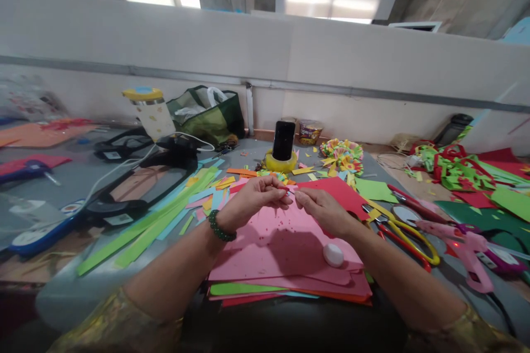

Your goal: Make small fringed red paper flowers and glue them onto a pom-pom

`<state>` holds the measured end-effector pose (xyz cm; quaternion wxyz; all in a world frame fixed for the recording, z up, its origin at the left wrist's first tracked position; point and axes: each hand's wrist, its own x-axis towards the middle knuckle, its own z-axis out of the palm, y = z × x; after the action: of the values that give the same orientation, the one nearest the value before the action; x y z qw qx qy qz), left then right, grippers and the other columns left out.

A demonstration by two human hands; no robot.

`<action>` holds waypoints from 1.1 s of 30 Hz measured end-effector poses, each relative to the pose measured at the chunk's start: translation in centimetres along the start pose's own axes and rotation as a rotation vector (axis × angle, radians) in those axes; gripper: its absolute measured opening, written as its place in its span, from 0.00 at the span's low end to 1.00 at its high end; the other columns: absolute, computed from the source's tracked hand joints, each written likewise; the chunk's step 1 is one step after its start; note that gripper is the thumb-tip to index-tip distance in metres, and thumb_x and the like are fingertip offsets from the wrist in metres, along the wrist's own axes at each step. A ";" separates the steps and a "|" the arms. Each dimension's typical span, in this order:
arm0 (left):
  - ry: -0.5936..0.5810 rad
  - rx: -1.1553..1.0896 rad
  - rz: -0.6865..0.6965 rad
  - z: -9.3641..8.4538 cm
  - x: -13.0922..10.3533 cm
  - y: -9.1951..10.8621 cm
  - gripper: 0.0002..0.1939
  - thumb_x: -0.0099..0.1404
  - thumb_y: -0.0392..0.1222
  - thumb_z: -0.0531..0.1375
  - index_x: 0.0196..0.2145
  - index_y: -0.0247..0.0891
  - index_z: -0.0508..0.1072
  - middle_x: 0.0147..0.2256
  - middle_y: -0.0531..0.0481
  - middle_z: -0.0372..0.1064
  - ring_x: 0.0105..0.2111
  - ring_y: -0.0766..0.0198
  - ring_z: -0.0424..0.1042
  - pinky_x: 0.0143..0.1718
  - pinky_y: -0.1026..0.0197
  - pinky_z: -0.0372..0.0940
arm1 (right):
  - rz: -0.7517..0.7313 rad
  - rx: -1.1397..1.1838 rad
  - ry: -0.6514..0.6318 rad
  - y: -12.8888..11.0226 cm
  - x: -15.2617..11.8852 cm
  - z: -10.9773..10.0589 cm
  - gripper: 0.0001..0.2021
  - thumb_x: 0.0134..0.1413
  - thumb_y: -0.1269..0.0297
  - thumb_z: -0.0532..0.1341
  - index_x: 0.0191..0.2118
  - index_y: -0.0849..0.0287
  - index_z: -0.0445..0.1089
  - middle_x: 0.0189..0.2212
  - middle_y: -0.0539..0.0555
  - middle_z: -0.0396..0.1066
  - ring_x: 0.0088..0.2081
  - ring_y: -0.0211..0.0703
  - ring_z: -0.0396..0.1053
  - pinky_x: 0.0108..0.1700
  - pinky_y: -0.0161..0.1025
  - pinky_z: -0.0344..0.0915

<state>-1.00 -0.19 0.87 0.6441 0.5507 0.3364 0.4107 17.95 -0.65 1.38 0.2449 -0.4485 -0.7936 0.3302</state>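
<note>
My left hand (259, 198), with a dark green bead bracelet at the wrist, pinches a small piece of red paper (284, 190) between thumb and fingertips. Close beside it, my right hand (325, 210) is closed at the fingertips; what it grips is too small to make out. Both hands are above a stack of pink paper (265, 259) strewn with tiny red bits. A round white object (333, 255) lies on the stack near my right wrist. Red paper (337, 193) shows behind my right hand.
Yellow-handled scissors (409, 234) and a pink glue gun (467, 248) lie on the right. Green paper strips (165, 220) spread on the left, near a black frame (141, 187). A phone (284, 140) stands in a yellow tape roll (281, 162) behind the hands.
</note>
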 end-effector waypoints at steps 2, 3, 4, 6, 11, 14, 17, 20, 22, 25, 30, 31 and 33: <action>-0.005 0.003 0.000 -0.1 0.0 0.0 0.17 0.51 0.49 0.70 0.29 0.35 0.70 0.27 0.50 0.76 0.27 0.65 0.74 0.34 0.60 0.67 | 0.006 -0.007 -0.005 -0.1 -0.1 -0.1 0.18 0.60 0.51 0.45 0.25 0.56 0.56 0.23 0.48 0.55 0.28 0.39 0.56 0.33 0.38 0.54; -0.007 0.006 0.000 -0.1 0.0 0.0 0.17 0.51 0.48 0.70 0.29 0.35 0.70 0.27 0.50 0.76 0.27 0.65 0.74 0.34 0.60 0.67 | 0.009 -0.011 -0.012 -0.2 -0.1 -0.2 0.18 0.60 0.51 0.45 0.25 0.56 0.56 0.24 0.48 0.56 0.28 0.39 0.56 0.33 0.38 0.55; -0.008 0.009 -0.001 -0.2 0.0 0.0 0.17 0.51 0.48 0.70 0.30 0.35 0.69 0.27 0.50 0.76 0.28 0.65 0.74 0.35 0.60 0.67 | 0.015 -0.015 -0.024 -0.2 -0.2 -0.4 0.18 0.60 0.51 0.44 0.26 0.56 0.57 0.24 0.49 0.56 0.28 0.40 0.56 0.33 0.38 0.55; -0.002 0.011 0.007 -0.3 0.0 0.0 0.16 0.52 0.48 0.69 0.30 0.36 0.69 0.27 0.50 0.75 0.28 0.65 0.74 0.35 0.60 0.66 | 0.036 -0.029 -0.059 -0.3 -0.3 -0.9 0.18 0.60 0.50 0.44 0.27 0.56 0.58 0.24 0.49 0.58 0.29 0.40 0.57 0.33 0.38 0.56; -0.019 0.028 0.022 -0.2 -0.2 0.3 0.15 0.54 0.47 0.68 0.31 0.36 0.69 0.25 0.52 0.74 0.27 0.66 0.72 0.33 0.61 0.65 | 0.010 -0.097 -0.088 -0.3 -0.5 -2.3 0.20 0.61 0.48 0.43 0.27 0.56 0.59 0.27 0.50 0.61 0.31 0.41 0.59 0.37 0.40 0.58; -0.031 0.065 0.012 -0.1 -0.2 0.5 0.13 0.54 0.45 0.68 0.30 0.35 0.70 0.24 0.53 0.73 0.25 0.68 0.70 0.31 0.63 0.63 | 0.003 -0.105 -0.111 -0.5 -0.6 -2.4 0.20 0.62 0.49 0.43 0.26 0.56 0.59 0.26 0.50 0.61 0.30 0.41 0.59 0.36 0.39 0.58; -0.018 0.078 0.001 -0.1 -0.2 0.5 0.11 0.54 0.43 0.67 0.29 0.35 0.70 0.23 0.55 0.71 0.25 0.69 0.69 0.31 0.64 0.63 | 0.015 -0.116 -0.138 -0.6 -0.7 -2.2 0.20 0.63 0.51 0.43 0.26 0.56 0.58 0.25 0.49 0.60 0.29 0.40 0.59 0.36 0.38 0.57; -0.010 0.085 -0.016 -0.1 -0.1 0.5 0.11 0.54 0.42 0.67 0.30 0.35 0.71 0.23 0.55 0.71 0.25 0.70 0.69 0.31 0.63 0.63 | 0.007 -0.120 -0.141 -0.7 -0.7 -2.1 0.20 0.64 0.52 0.43 0.26 0.56 0.58 0.24 0.49 0.59 0.29 0.40 0.59 0.36 0.38 0.57; -0.012 0.092 -0.022 -0.1 -0.1 0.5 0.11 0.53 0.42 0.67 0.30 0.35 0.71 0.23 0.55 0.71 0.25 0.69 0.69 0.31 0.63 0.63 | 0.006 -0.122 -0.142 -0.7 -0.7 -2.1 0.20 0.65 0.53 0.43 0.26 0.57 0.59 0.24 0.49 0.60 0.30 0.40 0.59 0.36 0.38 0.58; -0.010 0.094 -0.025 -0.1 -0.1 0.4 0.10 0.53 0.42 0.67 0.30 0.35 0.70 0.23 0.55 0.71 0.25 0.69 0.69 0.31 0.63 0.63 | 0.021 -0.119 -0.150 -0.8 -0.7 -2.1 0.20 0.65 0.52 0.44 0.27 0.57 0.60 0.25 0.49 0.60 0.30 0.40 0.60 0.36 0.39 0.58; -0.010 0.106 -0.029 0.0 -0.1 0.4 0.08 0.55 0.40 0.65 0.30 0.35 0.71 0.23 0.54 0.71 0.25 0.68 0.69 0.32 0.62 0.63 | 0.014 -0.088 -0.164 -0.9 -0.8 -2.0 0.22 0.64 0.48 0.43 0.27 0.57 0.60 0.24 0.49 0.58 0.29 0.40 0.58 0.35 0.38 0.57; -0.011 0.109 -0.030 0.0 -0.2 0.5 0.07 0.55 0.39 0.65 0.30 0.35 0.71 0.23 0.54 0.71 0.25 0.68 0.69 0.33 0.62 0.64 | 0.015 -0.087 -0.164 -0.9 -0.8 -1.9 0.21 0.64 0.48 0.43 0.27 0.57 0.60 0.24 0.49 0.58 0.29 0.40 0.58 0.36 0.38 0.57; -0.008 0.113 -0.030 0.0 -0.2 0.5 0.06 0.55 0.39 0.64 0.30 0.35 0.71 0.23 0.54 0.71 0.25 0.68 0.69 0.33 0.62 0.64 | 0.026 -0.092 -0.163 -1.0 -0.8 -1.8 0.20 0.65 0.51 0.44 0.27 0.57 0.59 0.24 0.49 0.58 0.29 0.40 0.58 0.36 0.39 0.56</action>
<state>-1.19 -0.29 1.35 0.6193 0.5829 0.3647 0.3790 19.07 -1.15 3.24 0.1544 -0.4410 -0.8194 0.3320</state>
